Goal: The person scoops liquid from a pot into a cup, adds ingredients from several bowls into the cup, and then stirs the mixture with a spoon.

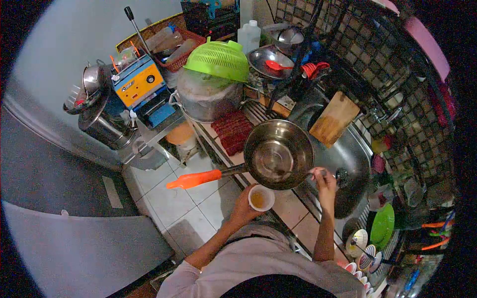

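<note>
A small white cup (261, 198) with yellowish liquid inside is held in my left hand (247, 205), fingers wrapped round its side. My right hand (324, 182) is closed in a pinch at the right rim of a deep metal pan (278, 154). Something thin and grey shows at its fingertips, but I cannot tell what it is. The pan stands at the counter edge beside the sink, its inside shiny and bare. Its long handle, covered in orange (195, 179), points left over the floor.
A metal sink (355, 166) lies right of the pan, with a wooden cutting board (334, 119) across its far end. Behind are a dark red folded cloth (232, 132) and a large pot (208, 97) topped by a green colander (218, 59). Dishes and a green plate (382, 226) stand at right.
</note>
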The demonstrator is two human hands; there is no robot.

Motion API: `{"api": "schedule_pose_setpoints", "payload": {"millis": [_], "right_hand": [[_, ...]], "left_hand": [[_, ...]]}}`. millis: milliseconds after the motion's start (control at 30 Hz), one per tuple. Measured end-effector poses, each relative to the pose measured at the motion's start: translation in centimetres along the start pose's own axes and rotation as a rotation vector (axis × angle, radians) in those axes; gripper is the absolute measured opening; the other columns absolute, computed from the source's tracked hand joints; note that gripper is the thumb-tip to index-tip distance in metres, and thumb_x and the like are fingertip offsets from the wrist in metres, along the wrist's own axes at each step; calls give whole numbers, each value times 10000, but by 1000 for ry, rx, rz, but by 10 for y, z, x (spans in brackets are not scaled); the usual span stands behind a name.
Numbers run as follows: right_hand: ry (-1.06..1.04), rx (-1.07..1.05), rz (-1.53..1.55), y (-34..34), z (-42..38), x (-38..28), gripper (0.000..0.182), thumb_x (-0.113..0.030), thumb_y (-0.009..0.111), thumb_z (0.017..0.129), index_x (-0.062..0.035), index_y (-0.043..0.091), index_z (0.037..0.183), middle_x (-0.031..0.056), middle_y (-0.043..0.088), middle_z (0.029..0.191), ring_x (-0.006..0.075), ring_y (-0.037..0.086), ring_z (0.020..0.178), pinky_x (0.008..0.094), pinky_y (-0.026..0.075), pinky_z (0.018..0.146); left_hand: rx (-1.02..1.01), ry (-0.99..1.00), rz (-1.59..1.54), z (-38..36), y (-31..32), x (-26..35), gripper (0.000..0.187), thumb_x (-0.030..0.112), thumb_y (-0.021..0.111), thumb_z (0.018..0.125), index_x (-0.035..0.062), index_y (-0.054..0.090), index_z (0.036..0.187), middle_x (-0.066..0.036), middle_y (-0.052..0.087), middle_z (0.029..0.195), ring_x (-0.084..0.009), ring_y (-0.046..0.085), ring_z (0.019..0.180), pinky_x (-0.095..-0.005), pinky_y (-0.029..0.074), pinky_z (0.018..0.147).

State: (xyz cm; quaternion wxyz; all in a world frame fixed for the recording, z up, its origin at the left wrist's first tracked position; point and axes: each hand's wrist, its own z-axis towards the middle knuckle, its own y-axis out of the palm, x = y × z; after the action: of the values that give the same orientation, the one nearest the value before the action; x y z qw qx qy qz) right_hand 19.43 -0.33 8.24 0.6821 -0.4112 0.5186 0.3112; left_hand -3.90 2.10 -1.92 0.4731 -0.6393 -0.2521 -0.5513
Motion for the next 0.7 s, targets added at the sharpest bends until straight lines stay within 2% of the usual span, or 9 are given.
{"api": "schedule_pose_setpoints", "payload": {"millis": [133,200,400,500,633,700], "right_hand": [[22,-68,18,1,-1,7,199,-240,513,843,-66,601,806,-39,513,636,19,339,484,182,235,437],[217,-54,198,-2,-3,4,174,-211,510,844,-61,591,811,-21,514,634,27,349,466,179,238,427],[310,46,413,-7,-9,-4,181,-219,522,834,-48,579,825,1,516,637,49,392,492,186,257,425],[307,34,485,-12,-12,-8,178,-212,517,836,-43,570,830,8,521,636,49,397,501,180,260,433],[300,16,479,-18,-16,-12,168,-206,517,836,-46,566,841,15,528,642,51,402,508,175,265,439],[194,-61,332,-16,-20,-22,233,-271,547,818,-39,527,820,17,481,611,64,381,462,196,253,412]], "left_hand": [[11,-19,-33,-1,-3,4,753,191,774,549,30,385,1174,-152,486,1113,-297,472,1051,-374,386,883],[13,22,-44,-2,-3,2,761,191,778,543,31,385,1175,-152,484,1120,-299,475,1049,-371,388,882],[23,-37,-34,-2,-2,4,771,161,783,526,38,388,1177,-146,483,1127,-293,475,1053,-363,386,885],[56,-50,-121,-3,-6,20,769,142,779,523,40,389,1178,-141,480,1135,-292,473,1056,-361,383,889],[24,-47,-92,-1,-4,10,756,134,769,531,45,390,1178,-135,477,1143,-291,467,1065,-362,377,898],[45,-17,-112,-1,-4,10,733,150,761,553,48,391,1178,-133,465,1163,-288,452,1086,-361,363,912]]}}
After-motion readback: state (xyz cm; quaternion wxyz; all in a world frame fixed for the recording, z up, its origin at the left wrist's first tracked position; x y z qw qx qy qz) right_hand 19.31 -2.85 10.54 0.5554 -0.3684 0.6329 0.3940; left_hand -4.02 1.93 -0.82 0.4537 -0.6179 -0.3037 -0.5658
